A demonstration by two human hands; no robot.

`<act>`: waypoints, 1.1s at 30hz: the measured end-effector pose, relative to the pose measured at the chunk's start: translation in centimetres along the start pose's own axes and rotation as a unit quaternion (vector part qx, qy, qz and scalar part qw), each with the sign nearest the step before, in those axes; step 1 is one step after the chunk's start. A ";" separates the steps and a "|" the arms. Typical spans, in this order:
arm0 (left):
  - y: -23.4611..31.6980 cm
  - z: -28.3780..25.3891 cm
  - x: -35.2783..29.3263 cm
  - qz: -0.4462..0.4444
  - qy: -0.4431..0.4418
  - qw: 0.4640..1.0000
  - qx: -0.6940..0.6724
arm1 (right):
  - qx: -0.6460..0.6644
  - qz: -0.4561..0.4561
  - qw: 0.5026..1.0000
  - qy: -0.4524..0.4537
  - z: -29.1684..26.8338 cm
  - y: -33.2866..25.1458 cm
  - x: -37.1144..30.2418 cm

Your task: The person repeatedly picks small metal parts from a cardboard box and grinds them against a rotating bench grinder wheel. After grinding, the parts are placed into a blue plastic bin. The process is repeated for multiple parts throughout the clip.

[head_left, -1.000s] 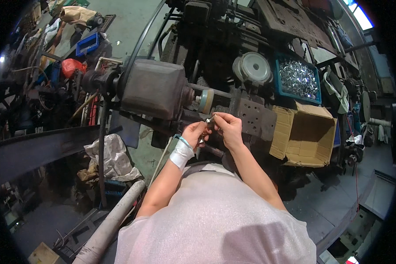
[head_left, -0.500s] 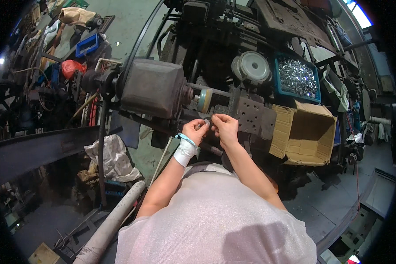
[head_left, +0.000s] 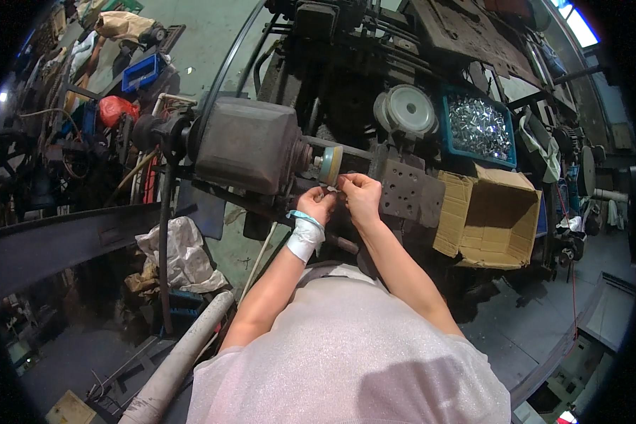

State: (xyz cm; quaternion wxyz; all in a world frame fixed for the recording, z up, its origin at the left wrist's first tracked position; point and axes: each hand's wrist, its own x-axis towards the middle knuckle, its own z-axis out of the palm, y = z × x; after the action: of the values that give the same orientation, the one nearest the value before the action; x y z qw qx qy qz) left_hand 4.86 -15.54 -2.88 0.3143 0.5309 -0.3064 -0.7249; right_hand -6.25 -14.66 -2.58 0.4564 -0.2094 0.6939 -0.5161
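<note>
In front of me a green-and-tan wheel (head_left: 331,165) sits on the spindle of a dark machine (head_left: 247,145). Just below its near edge my two hands meet. My left hand (head_left: 316,203), with a white wrap and a blue-green band at the wrist, is closed in a pinch on a small metal piece (head_left: 332,189). The fingers of my right hand (head_left: 361,198) are pinched together at the piece's other side, close to the wheel's rim. Most of the piece is hidden by fingers, so its kind cannot be made out.
Right of the hands is a dark steel plate with holes (head_left: 401,187). Beyond it are a round pale disc (head_left: 411,109) and a teal bin (head_left: 446,145) of shiny metal pieces. An open cardboard box (head_left: 454,215) stands nearer. A grey pipe (head_left: 180,360) slants at lower left.
Both hands have moved slightly away from my body, bringing the small metal piece up close to the wheel's lower edge. The pinch of both hands stays closed.
</note>
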 end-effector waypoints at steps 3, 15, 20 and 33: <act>0.5 0.2 -0.4 -0.007 0.002 1.000 -0.021 | 0.011 0.001 1.000 -0.004 0.1 -0.2 -0.2; 0.3 -1.7 -3.7 -0.097 -0.128 0.981 -0.112 | 0.209 0.221 0.919 -0.250 -4.1 -3.1 -3.6; 0.3 -1.1 -3.9 -0.059 -0.109 0.991 -0.051 | -0.067 0.026 0.963 -0.258 -2.8 -3.7 -5.8; 0.2 -2.1 -3.9 0.064 -0.082 0.992 0.069 | -0.205 -0.133 0.954 -0.176 -3.9 -4.2 -4.5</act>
State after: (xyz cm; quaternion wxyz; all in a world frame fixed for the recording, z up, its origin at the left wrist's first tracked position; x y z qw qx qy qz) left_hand 7.86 -12.83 -0.97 0.2966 0.4697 -0.4134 -0.7215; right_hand -8.09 -10.77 3.34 0.4456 -0.4766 0.6592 -0.3738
